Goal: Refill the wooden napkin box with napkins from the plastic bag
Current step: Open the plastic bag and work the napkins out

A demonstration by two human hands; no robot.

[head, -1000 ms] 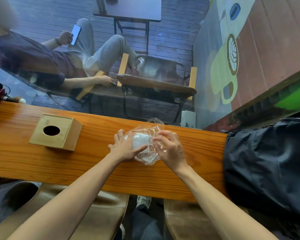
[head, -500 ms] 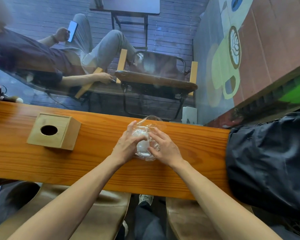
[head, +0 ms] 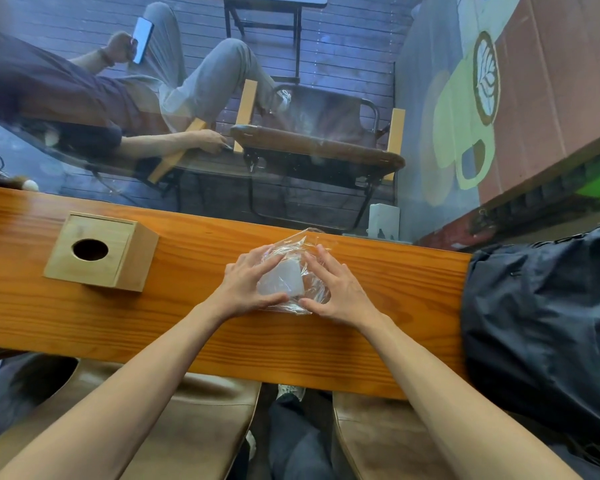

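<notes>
A clear plastic bag (head: 300, 244) with a white stack of napkins (head: 282, 279) inside lies on the wooden counter (head: 187, 323). My left hand (head: 245, 287) presses against the bag's left side, and my right hand (head: 336, 289) holds its right side, thumbs at the near edge. The wooden napkin box (head: 101, 251), closed with a round hole in its top, stands on the counter to the left, well apart from both hands.
A dark backpack (head: 541, 323) covers the counter's right end. A glass pane runs along the far edge, with a seated person (head: 84, 95) and chairs beyond it. Two tan stools (head: 194, 427) sit below the near edge.
Both hands have shifted on the bag, spreading flatter around it; the bag and napkins have turned a little on the counter. The box has not moved.
</notes>
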